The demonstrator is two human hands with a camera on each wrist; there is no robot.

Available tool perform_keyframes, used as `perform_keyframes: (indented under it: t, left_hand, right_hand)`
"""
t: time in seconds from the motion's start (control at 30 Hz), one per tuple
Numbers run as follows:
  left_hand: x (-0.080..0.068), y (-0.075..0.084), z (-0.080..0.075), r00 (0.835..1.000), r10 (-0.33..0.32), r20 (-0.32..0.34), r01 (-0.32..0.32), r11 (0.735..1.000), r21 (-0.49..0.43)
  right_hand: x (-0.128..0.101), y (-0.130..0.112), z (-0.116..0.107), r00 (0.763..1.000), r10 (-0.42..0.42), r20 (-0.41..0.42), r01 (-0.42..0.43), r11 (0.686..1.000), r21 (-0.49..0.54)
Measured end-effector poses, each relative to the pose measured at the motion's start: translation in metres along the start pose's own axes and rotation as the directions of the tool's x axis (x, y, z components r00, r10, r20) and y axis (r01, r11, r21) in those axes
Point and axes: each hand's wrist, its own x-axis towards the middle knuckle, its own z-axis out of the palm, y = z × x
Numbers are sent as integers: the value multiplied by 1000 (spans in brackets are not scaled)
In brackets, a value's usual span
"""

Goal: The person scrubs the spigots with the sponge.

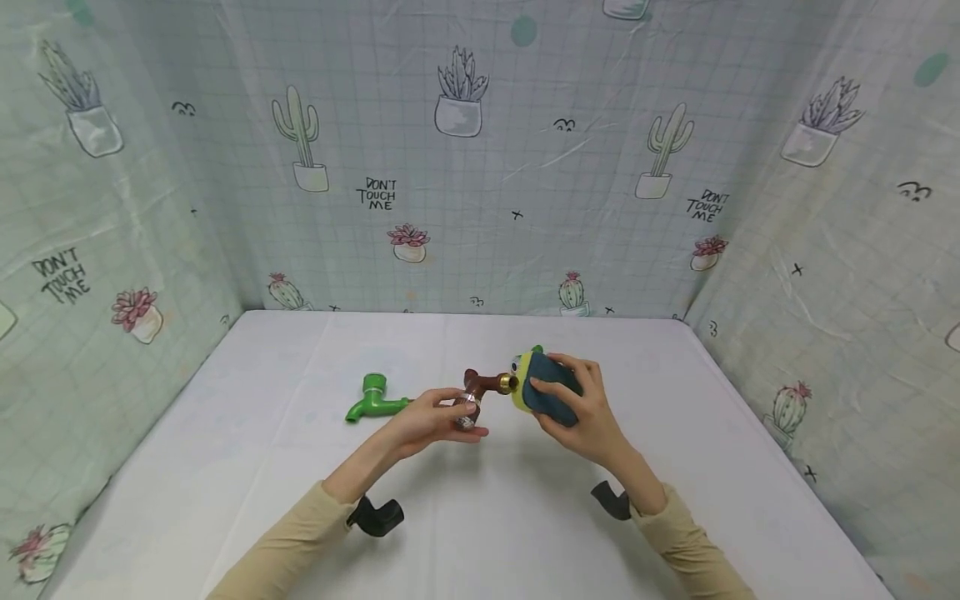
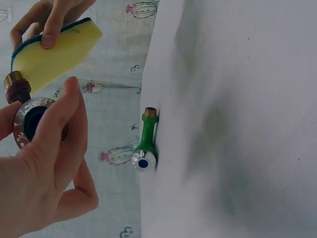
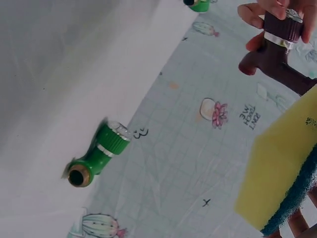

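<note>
My left hand (image 1: 435,423) holds a brown tap (image 1: 474,390) by its ribbed knob, with its brass threaded end pointing right. In the left wrist view, the fingers curl about the knob's clear end and dark blue centre. A sponge (image 1: 553,390), yellow with a dark blue scouring side, is gripped by my right hand (image 1: 592,408), thumb and fingers spread over it. In the right wrist view the yellow face (image 3: 277,158) is turned toward the brown tap (image 3: 277,59). The threaded end meets or nearly meets the sponge; I cannot tell whether they touch.
A green tap (image 1: 375,400) lies on the white table (image 1: 465,517), left of the brown one. Partly hidden behind the sponge is another green tap (image 3: 101,153). Black curved pieces (image 1: 378,517) show beside both wrists. Cactus-print cloth (image 1: 487,208) walls the back and sides.
</note>
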Motion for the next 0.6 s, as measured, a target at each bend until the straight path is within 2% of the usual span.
perform_keyframes:
  t: [0.2,0.27,0.4,0.6]
  left_hand:
    - [0,-5,3,996,36,-84,-26,992,121]
    - [0,-6,5,995,53,-86,-41,989,145]
    - [0,-6,10,998,62,-31,-56,985,164]
    - [0,-7,19,999,23,44,-29,991,130]
  right_hand:
    - [4,-5,1,999,-18,-27,18,999,33]
    - [5,-7,3,999,-22,-38,23,999,43]
    - [11,-13,9,998,-37,-59,40,998,57]
    - [18,-21,16,995,-67,-68,69,997,42]
